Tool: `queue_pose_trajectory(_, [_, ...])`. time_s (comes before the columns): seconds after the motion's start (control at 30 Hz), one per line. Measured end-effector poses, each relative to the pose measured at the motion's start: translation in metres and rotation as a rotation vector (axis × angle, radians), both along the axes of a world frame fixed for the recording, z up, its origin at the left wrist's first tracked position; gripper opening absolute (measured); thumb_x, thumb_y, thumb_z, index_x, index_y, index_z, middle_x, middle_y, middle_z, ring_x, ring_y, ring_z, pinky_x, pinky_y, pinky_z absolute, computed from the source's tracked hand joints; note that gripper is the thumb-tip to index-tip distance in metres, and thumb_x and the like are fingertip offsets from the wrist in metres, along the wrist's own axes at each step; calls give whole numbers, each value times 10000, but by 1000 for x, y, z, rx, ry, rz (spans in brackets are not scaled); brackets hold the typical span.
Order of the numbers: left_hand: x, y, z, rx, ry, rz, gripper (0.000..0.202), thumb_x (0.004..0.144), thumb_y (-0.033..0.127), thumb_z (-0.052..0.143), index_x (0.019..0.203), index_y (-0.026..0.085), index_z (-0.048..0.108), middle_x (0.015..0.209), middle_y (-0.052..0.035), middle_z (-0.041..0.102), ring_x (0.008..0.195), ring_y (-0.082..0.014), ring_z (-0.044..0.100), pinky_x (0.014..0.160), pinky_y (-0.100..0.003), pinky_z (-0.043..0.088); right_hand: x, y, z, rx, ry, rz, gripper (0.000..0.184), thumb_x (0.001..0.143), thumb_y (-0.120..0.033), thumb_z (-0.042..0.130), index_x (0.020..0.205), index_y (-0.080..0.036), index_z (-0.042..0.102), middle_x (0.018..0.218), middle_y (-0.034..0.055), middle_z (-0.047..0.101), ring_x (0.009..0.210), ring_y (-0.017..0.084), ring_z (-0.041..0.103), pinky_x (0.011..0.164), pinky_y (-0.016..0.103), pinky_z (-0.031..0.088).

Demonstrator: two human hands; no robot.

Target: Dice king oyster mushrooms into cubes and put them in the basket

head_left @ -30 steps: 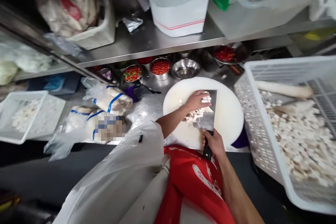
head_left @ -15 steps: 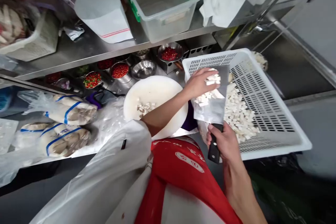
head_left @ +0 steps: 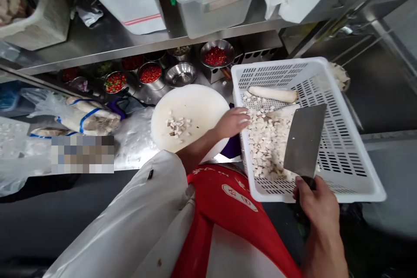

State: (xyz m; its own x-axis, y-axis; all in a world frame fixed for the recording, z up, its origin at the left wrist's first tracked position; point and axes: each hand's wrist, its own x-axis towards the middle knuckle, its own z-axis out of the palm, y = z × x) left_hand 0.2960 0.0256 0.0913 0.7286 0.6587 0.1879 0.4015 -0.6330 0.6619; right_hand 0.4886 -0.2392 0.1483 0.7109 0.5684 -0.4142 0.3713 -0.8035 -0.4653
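My right hand (head_left: 319, 202) is closed round the dark handle of a cleaver (head_left: 305, 139), whose blade is tilted over a white slotted basket (head_left: 361, 160). Diced pale mushroom (head_left: 265, 147) is heaped in the basket's left half. Behind the heap lies a whole king oyster mushroom (head_left: 273, 94). At the basket's left rim is my left hand (head_left: 232, 122), fingers stretched out and holding nothing. A round white cutting board (head_left: 205, 104) sits under my left forearm, with a small scatter of mushroom cubes (head_left: 178, 127) on it.
Steel bowls of red chillies (head_left: 215, 55) and chopped peppers (head_left: 115, 82) stand behind the board, under a steel shelf (head_left: 114, 54). A clear plastic tub (head_left: 215, 13) is on that shelf. Bagged mushrooms (head_left: 93, 117) lie to the left, a sink to the right.
The mushroom cubes on the cleaver blade have gone into the basket. The cleaver has moved right, and my left hand has come off the blade, back to the basket's left rim.
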Motion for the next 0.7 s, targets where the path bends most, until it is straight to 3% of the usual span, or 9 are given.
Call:
queue_pose_trajectory(0.1, [-93,42,-14,5,95,410,205,931,335,579,1020,202,707,1276,-76,638,1276,-193,525,1141,-350,361,-35,15,0,267,194,-118,289,774,-506,636,733,-235,544,524,-30,577,452,159,516,454,281,399])
queue_pose_trajectory(0.17, [-164,64,-25,-18,225,653,291,946,381,560,1105,164,672,1318,-97,610,1314,-204,484,1159,-369,329,-64,26,-1,423,375,-155,309,770,-512,673,757,-233,540,531,-37,573,454,153,520,452,276,419])
queue_pose_trajectory(0.23, [-225,74,-37,-52,317,725,408,967,396,530,1232,93,596,1408,-144,533,1354,-228,424,1181,-413,284,-94,38,-7,439,541,-110,334,765,-533,690,775,-226,559,549,-21,599,460,163,546,452,283,436])
queue_pose_trajectory(0.3, [-264,72,-47,-77,352,673,446,963,384,546,1288,78,557,1482,-151,456,1403,-253,361,1202,-444,236,-123,48,-19,375,659,-25,362,761,-560,696,779,-215,584,582,6,632,472,173,568,454,292,449])
queue_pose_trajectory(0.37, [-279,64,-57,-86,358,564,465,942,397,581,1329,142,543,1529,-91,410,1451,-247,295,1231,-435,173,-149,56,-38,335,745,49,378,749,-567,711,777,-208,597,614,20,651,481,172,572,459,295,457])
queue_pose_trajectory(0.43, [-277,54,-64,-69,358,399,527,922,449,593,1385,212,504,1543,-32,397,1477,-225,259,1250,-410,127,-173,60,-60,322,807,86,385,737,-566,724,779,-205,597,625,15,649,473,162,557,455,293,452])
queue_pose_trajectory(0.57, [-263,34,-67,-25,350,33,654,874,576,588,1426,244,475,1516,-35,438,1472,-238,286,1251,-417,152,-205,63,-96,311,837,50,400,727,-571,732,791,-205,583,616,-8,625,469,146,532,461,288,447])
queue_pose_trajectory(0.63, [-259,20,-66,-13,330,-56,711,832,627,610,1425,254,483,1516,-43,437,1468,-258,296,1247,-424,173,-217,65,-103,288,845,61,403,737,-581,715,791,-211,566,611,-18,612,472,141,524,472,286,448])
queue_pose_trajectory(0.7, [-254,3,-65,17,308,-30,802,783,672,638,1442,249,463,1553,-65,374,1472,-289,281,1243,-438,188,-231,68,-104,249,868,101,410,740,-595,699,794,-219,545,619,-27,602,477,139,518,476,288,453])
